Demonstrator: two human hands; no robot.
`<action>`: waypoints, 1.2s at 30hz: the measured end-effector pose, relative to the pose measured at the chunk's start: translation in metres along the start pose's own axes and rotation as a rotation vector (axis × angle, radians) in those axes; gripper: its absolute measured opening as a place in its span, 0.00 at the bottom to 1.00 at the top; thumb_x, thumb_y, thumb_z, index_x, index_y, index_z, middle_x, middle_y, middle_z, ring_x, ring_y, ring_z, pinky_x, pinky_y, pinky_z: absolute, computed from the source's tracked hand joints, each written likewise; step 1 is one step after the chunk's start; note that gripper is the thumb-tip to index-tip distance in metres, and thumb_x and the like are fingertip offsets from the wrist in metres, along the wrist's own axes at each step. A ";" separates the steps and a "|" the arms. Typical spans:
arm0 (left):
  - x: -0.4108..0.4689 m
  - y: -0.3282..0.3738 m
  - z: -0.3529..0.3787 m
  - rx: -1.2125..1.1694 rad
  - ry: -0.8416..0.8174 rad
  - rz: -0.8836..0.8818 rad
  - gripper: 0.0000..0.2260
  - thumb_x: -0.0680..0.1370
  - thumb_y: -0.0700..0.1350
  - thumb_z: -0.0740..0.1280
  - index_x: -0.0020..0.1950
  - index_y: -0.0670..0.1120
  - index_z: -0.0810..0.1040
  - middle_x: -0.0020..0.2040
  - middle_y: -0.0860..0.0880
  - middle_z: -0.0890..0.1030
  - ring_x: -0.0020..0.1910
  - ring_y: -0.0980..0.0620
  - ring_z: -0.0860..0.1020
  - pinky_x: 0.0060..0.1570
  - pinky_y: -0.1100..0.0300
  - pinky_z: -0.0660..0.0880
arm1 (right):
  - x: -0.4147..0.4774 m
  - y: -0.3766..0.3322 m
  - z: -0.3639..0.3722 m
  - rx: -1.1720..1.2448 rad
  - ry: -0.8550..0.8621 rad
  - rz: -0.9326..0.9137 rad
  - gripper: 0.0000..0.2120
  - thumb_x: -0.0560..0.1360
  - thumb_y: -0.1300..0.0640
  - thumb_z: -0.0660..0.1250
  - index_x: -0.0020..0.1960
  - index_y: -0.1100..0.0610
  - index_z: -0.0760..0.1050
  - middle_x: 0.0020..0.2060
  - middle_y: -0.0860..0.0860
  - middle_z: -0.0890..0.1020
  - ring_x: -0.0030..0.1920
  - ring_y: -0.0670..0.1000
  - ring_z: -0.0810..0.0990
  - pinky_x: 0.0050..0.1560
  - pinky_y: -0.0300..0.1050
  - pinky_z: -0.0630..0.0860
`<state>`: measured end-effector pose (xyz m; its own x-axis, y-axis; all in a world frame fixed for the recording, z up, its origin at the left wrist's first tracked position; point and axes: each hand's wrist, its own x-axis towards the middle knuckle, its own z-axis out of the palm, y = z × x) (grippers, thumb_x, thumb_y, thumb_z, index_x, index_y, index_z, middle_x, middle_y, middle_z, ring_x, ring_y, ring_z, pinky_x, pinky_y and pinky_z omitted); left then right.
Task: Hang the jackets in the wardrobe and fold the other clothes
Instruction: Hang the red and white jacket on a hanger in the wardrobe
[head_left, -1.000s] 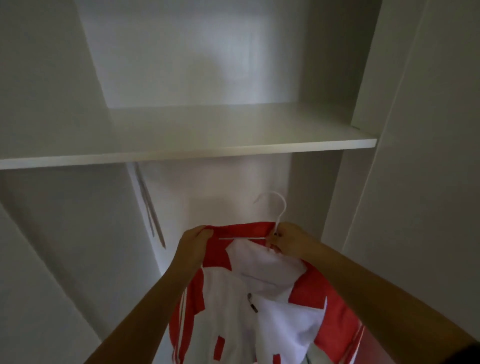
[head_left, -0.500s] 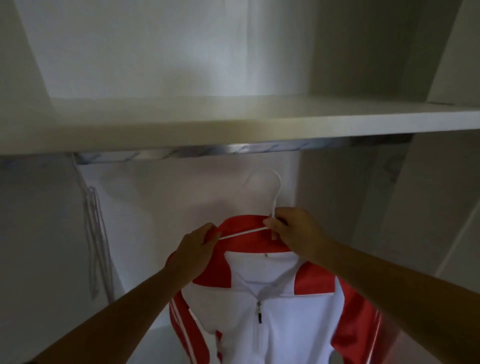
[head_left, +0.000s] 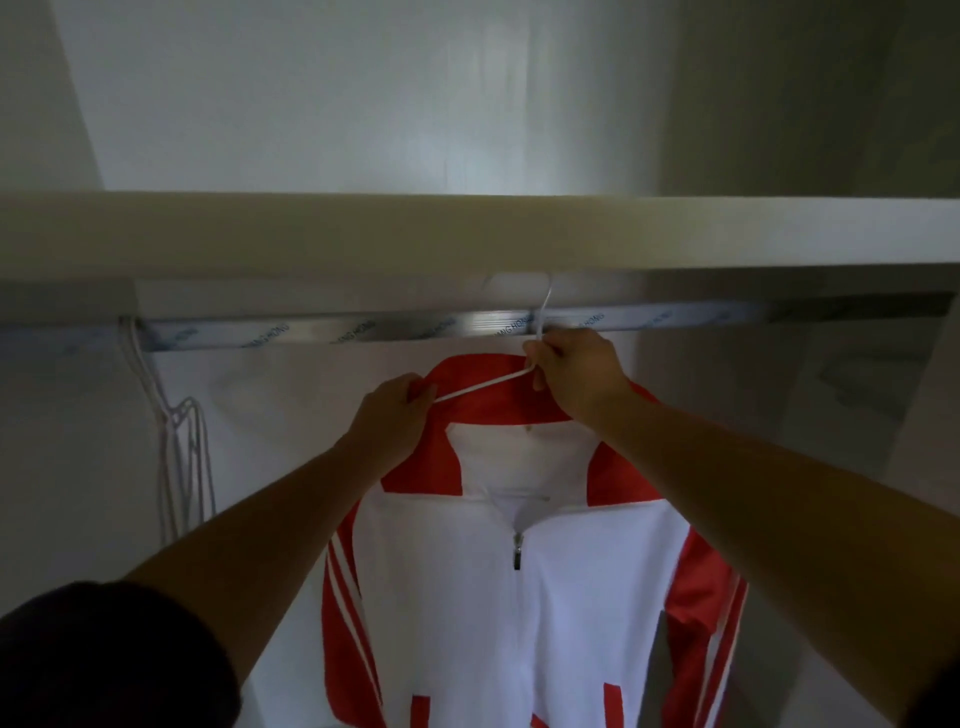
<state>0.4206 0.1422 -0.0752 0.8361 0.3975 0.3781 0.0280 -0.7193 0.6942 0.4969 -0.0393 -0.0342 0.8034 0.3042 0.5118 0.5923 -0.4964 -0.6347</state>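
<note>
A red and white zip jacket (head_left: 524, 613) hangs on a white wire hanger (head_left: 483, 383) inside the wardrobe. My right hand (head_left: 576, 374) pinches the hanger at the base of its neck, just under the metal rail (head_left: 363, 328). The hook rises in front of the rail, its top lost against the shelf's underside. My left hand (head_left: 395, 415) grips the jacket's red collar and the left end of the hanger arm. The jacket's front faces me, zip partly open at the neck.
A white shelf (head_left: 467, 228) runs across right above the rail. Several bare white hangers (head_left: 182, 457) hang at the rail's left end. White wardrobe walls close in on the left and right.
Both hands lifted the jacket and hanger upward, from below the shelf to the rail. The hook now reaches the rail, and the view tilted up toward it.
</note>
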 end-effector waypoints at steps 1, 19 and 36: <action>0.003 -0.001 0.000 0.032 -0.004 0.006 0.15 0.83 0.49 0.55 0.58 0.42 0.76 0.50 0.45 0.78 0.48 0.49 0.74 0.48 0.60 0.66 | 0.002 0.001 0.002 0.008 -0.002 0.010 0.14 0.80 0.56 0.60 0.38 0.57 0.78 0.26 0.45 0.76 0.24 0.37 0.73 0.31 0.23 0.66; -0.025 -0.023 0.014 0.205 -0.199 0.019 0.13 0.82 0.48 0.56 0.61 0.43 0.74 0.58 0.41 0.78 0.57 0.43 0.75 0.52 0.58 0.68 | -0.093 0.023 0.023 -0.223 0.207 -0.316 0.13 0.73 0.64 0.63 0.57 0.61 0.76 0.53 0.57 0.77 0.53 0.56 0.76 0.55 0.51 0.73; -0.034 -0.019 0.022 0.227 -0.170 0.011 0.14 0.82 0.47 0.54 0.66 0.45 0.69 0.56 0.44 0.77 0.50 0.46 0.75 0.48 0.56 0.69 | -0.173 0.087 0.124 -0.087 0.079 0.535 0.05 0.76 0.52 0.65 0.47 0.52 0.78 0.39 0.46 0.81 0.38 0.46 0.80 0.40 0.38 0.75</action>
<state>0.4037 0.1297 -0.1145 0.9165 0.3011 0.2635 0.1241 -0.8400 0.5282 0.4170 -0.0344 -0.2501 0.9821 -0.0693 0.1752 0.0927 -0.6315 -0.7698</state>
